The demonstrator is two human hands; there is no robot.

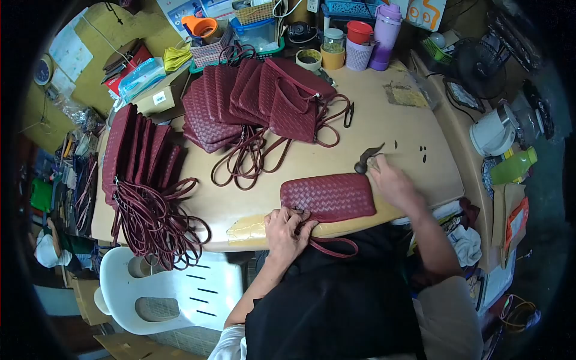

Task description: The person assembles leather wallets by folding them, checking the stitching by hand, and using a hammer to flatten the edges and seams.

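A burgundy woven pouch [327, 197] lies flat at the table's front edge. Its thin wrist strap [336, 247] loops over the edge toward my dark apron. My left hand [287, 231] is closed at the pouch's lower left corner, fingers pinching where the strap joins; the exact piece between the fingertips is hidden. Just beyond the pouch's upper right corner, my right hand [390, 180] is closed on a hammer [363, 163]. The dark metal head shows past my fingers, while its handle is mostly hidden.
Stacked burgundy pouches [240, 99] lie at the back, and another group [135, 150] with tangled straps stands at left. Small dark pieces [423, 153] lie at right. A purple bottle [386, 36] and cups stand behind. A white chair [174, 291] is at the front left.
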